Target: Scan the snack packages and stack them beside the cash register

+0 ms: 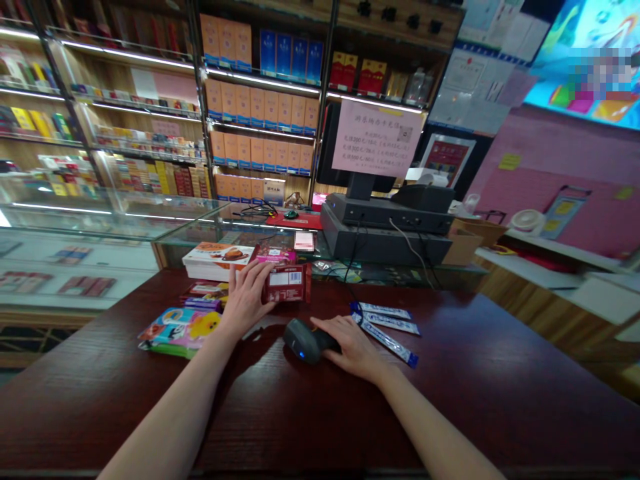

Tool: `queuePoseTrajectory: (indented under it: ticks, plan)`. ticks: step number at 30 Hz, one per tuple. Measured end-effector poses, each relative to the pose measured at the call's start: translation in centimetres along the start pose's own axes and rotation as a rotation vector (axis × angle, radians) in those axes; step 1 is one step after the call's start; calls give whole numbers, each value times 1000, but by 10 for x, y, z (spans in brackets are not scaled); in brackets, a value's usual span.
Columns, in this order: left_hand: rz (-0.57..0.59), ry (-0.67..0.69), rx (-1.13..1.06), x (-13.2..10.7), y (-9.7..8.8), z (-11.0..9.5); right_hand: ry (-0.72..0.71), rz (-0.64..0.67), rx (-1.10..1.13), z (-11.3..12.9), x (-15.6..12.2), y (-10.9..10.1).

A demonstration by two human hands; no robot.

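My left hand [245, 297] is at the dark red wooden counter [450, 393], its fingers against the left side of a red snack packet [287, 283] with a white label. My right hand [353, 347] lies over the handle of a black handheld barcode scanner [306, 340], whose blue light glows. Several blue-and-white sachets [385, 327] lie just beyond my right hand. To the left are a colourful cartoon-printed bag [177, 332], a white pastry box [217, 260] and small snack packets [205, 297].
A glass display case [70, 220] runs along the far side of the counter, with a black till and monitor [385, 220] bearing a pink notice. Shelves of boxed and packaged goods stand behind. A white counter and pink wall lie to the right.
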State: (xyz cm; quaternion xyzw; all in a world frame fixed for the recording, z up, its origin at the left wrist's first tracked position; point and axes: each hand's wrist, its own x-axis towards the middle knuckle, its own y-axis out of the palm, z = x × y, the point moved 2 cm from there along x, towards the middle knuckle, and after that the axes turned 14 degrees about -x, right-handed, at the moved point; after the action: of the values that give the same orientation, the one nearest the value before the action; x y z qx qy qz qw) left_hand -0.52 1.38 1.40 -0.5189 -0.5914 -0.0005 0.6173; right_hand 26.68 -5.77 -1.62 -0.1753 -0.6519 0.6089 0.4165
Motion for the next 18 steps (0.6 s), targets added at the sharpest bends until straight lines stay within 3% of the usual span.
queuePoseTrajectory:
  ticks: [11, 18]
  plan:
    - [-56, -3, 30, -1, 0, 1, 140, -306, 81, -23, -7, -11]
    - [-66, -3, 31, -1, -1, 1, 206, -314, 154, -23, -9, -17]
